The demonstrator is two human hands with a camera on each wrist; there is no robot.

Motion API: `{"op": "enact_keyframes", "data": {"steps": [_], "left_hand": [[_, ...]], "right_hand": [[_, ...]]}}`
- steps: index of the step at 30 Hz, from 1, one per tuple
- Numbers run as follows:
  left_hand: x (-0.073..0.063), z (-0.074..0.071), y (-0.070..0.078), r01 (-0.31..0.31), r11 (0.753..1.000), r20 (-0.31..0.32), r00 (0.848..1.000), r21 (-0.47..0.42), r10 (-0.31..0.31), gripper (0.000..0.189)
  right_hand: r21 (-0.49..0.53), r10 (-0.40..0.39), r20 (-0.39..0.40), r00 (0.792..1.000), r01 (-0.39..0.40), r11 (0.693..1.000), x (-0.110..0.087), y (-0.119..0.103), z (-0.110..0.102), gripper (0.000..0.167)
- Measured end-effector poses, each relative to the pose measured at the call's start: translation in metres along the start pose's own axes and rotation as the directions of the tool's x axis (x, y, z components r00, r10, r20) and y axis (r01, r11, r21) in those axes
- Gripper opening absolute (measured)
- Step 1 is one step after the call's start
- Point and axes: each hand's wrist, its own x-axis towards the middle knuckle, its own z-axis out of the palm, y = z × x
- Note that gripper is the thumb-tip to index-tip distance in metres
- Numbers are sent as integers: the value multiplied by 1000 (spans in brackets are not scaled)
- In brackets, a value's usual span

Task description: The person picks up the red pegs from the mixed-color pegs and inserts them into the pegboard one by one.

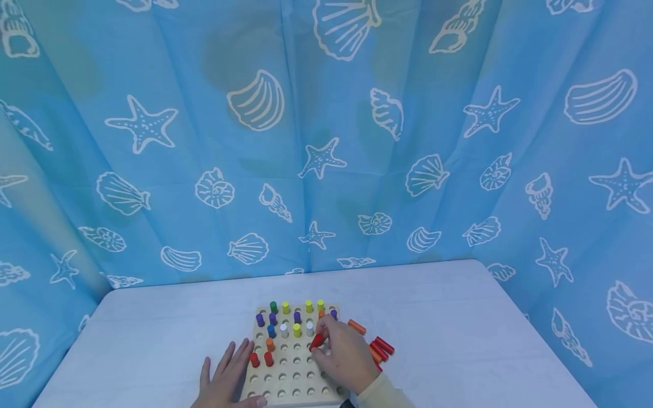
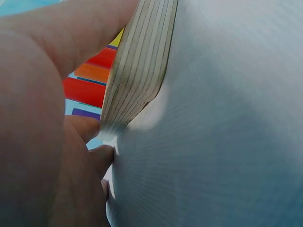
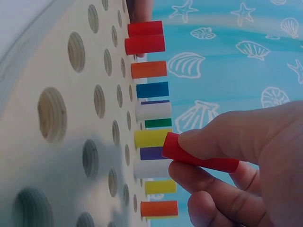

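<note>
A wooden pegboard (image 1: pixel 289 391) with rows of round holes lies on the table, coloured pegs upright in several of them. My right hand (image 1: pixel 347 354) pinches a red peg (image 3: pixel 199 156) between thumb and fingers above the board's right half; the peg is clear of the holes. At the board's left edge rests my left hand (image 1: pixel 228 377), fingers straight and spread, thumb over the near corner. Two red pegs (image 1: pixel 268 358) and an orange peg (image 1: pixel 270 344) stand close to its fingertips. Yellow (image 3: pixel 152 138), white, purple, blue and green pegs fill holes farther back.
Loose red and orange pegs (image 1: pixel 385 345) lie on the table right of the board, partly behind my right hand. A white cloth covers the table (image 1: pixel 449 317). Behind it hangs a blue curtain (image 1: pixel 357 187) printed with shells and starfish.
</note>
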Motion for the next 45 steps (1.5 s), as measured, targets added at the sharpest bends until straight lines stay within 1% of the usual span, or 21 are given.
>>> {"op": "enact_keyframes", "data": {"steps": [12, 21, 31, 39, 45], "left_hand": [[0, 2, 1, -6, 1000, -11, 1000, 4, 6, 114], [2, 3, 0, -7, 1000, -10, 1000, 9, 7, 116], [2, 2, -1, -5, 1000, -10, 1000, 13, 5, 116], [1, 2, 0, -14, 1000, -19, 1000, 9, 14, 113], [2, 2, -1, -27, 1000, -23, 999, 2, 27, 111]], "right_hand": [[-5, -26, 16, 1000, 26, 1000, 1, -5, 12, 30], [19, -32, 56, 998, 31, 999, 7, -8, 21, 28], [45, -50, 75, 996, 46, 998, 7, -14, 24, 26], [20, -76, 86, 993, 74, 997, 10, -15, 29, 25], [10, -87, 100, 991, 86, 996, 13, -16, 35, 26]]}}
